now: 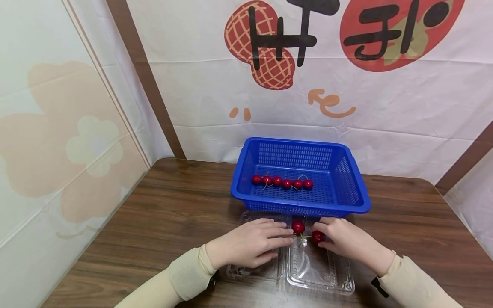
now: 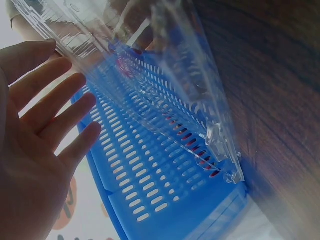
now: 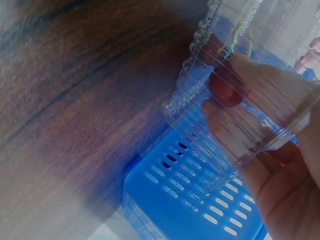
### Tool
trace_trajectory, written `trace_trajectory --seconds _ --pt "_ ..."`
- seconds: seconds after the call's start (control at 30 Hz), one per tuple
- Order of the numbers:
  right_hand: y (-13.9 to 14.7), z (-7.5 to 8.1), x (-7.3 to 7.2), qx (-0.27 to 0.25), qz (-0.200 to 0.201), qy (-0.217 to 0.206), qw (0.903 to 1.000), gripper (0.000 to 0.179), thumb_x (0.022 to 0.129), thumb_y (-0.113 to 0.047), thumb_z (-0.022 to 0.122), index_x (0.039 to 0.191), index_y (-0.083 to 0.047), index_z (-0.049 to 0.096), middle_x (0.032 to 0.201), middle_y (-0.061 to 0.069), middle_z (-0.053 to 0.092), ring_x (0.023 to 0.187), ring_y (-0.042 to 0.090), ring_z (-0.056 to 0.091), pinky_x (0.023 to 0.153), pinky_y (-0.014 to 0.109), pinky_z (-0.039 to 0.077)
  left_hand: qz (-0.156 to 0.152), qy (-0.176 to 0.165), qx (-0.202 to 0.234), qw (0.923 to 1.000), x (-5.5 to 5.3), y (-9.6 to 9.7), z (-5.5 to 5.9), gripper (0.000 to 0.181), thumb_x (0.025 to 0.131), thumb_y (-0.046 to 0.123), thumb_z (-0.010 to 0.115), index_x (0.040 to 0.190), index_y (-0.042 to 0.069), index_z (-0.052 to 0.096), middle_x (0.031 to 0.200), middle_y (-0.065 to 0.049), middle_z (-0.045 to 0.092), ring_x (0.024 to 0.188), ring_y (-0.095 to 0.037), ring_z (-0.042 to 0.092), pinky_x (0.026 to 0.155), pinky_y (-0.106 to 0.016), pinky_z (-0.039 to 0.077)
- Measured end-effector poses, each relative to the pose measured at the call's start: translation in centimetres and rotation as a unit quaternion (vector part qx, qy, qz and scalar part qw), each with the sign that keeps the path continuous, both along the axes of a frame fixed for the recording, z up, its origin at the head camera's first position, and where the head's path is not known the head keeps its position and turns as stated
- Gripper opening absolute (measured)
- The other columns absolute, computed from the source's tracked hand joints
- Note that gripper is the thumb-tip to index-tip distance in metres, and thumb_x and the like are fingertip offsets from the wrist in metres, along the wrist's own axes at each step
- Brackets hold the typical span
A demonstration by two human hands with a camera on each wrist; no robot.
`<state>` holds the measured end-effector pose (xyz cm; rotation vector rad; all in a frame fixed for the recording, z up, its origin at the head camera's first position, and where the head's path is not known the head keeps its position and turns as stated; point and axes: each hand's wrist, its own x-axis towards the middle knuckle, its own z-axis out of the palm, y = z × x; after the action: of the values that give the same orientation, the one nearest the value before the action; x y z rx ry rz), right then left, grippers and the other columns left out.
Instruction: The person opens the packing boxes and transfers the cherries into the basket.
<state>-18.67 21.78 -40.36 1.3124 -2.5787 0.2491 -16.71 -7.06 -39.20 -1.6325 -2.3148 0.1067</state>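
Observation:
A clear plastic clamshell box [image 1: 319, 285] lies opened out on the table. My right hand [image 1: 348, 239] reaches over its right half and pinches a red cherry [image 1: 317, 237] between thumb and fingers; the right wrist view shows that cherry [image 3: 226, 89] through the clear wall. Just left of it, another cherry [image 1: 298, 227] sits at the back of the same half, with green stems near both. Over the box's left half my left hand [image 1: 252, 244] is spread, fingers straight, tips close to the second cherry. Whether they touch it I cannot tell.
Directly behind the box stands a blue plastic basket [image 1: 300, 208] with slotted walls. Inside it several cherries [image 1: 286, 184] lie in a row. All rest on a brown wooden table [image 1: 173, 205], backed by a printed white cloth [image 1: 200, 94].

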Motion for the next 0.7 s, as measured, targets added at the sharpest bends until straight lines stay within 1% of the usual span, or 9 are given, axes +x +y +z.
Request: trace_trajectory --seconds 0.2,0.43,0.7 --pt "0.2 0.2 0.3 -0.011 0.007 0.011 0.9999 0.032 0.065 -0.013 0.084 0.093 -0.011 0.067 0.079 -0.003 0.060 0.067 0.006 0.058 0.056 0.021 0.050 -0.002 0.001 0.001 1.0000 0.0 0.1 0.0 0.045 0.093 0.035 0.054 0.135 0.019 0.053 0.139 0.003 0.052 0.134 -0.016 0.044 0.113 -0.032 0.033" --pt "0.3 0.7 0.8 -0.011 0.007 0.020 0.9997 0.034 0.065 -0.013 0.085 0.093 -0.011 0.066 0.078 -0.003 0.060 0.065 0.005 0.058 0.053 0.019 0.049 0.002 -0.003 -0.004 1.0000 0.0 0.1 0.0 0.045 0.093 0.035 0.054 0.136 0.021 0.052 0.140 0.003 0.052 0.134 -0.016 0.043 0.114 -0.032 0.032" --pt "0.4 1.2 1.0 -0.028 0.015 0.026 0.9991 0.032 0.064 -0.010 0.084 0.090 -0.013 0.065 0.077 -0.005 0.059 0.065 0.005 0.058 0.054 0.018 0.050 -0.006 -0.001 0.007 1.0000 -0.1 0.1 0.1 0.044 0.093 0.033 0.055 0.135 0.020 0.054 0.138 0.003 0.053 0.133 -0.016 0.045 0.112 -0.033 0.035"
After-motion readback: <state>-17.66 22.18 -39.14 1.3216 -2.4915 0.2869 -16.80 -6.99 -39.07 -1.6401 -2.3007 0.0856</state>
